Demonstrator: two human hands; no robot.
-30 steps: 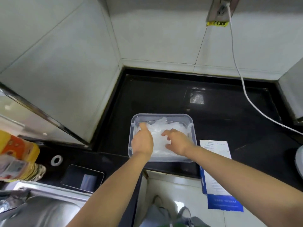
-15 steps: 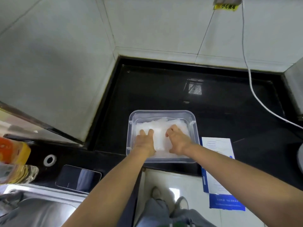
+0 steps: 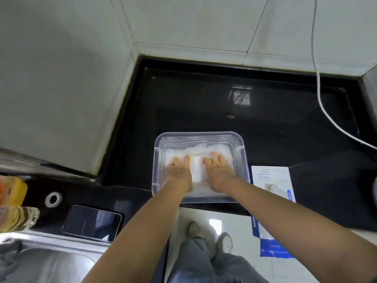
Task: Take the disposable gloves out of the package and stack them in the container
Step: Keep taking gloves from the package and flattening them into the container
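Note:
A clear plastic container (image 3: 199, 136) stands at the front edge of the black counter. Inside it lies a pile of translucent white disposable gloves (image 3: 206, 150). My left hand (image 3: 179, 173) lies flat on the left side of the pile with straight fingers pressing down. My right hand (image 3: 218, 172) presses the right side the same way, fingers spread. A strip of gloves shows between the two hands. The white and blue glove package (image 3: 273, 180) lies flat to the right of the container, partly under my right forearm and hanging over the counter edge.
A dark phone (image 3: 91, 222) lies left of my left arm, near a steel sink (image 3: 44, 262). An oil bottle (image 3: 12, 205) is at the far left. A white cable (image 3: 326, 111) hangs down the tiled wall at right. Black counter stretches behind the container.
Both hands have flattened and slid toward the near side of the container, pressing the glove pile down. The view has tilted lower.

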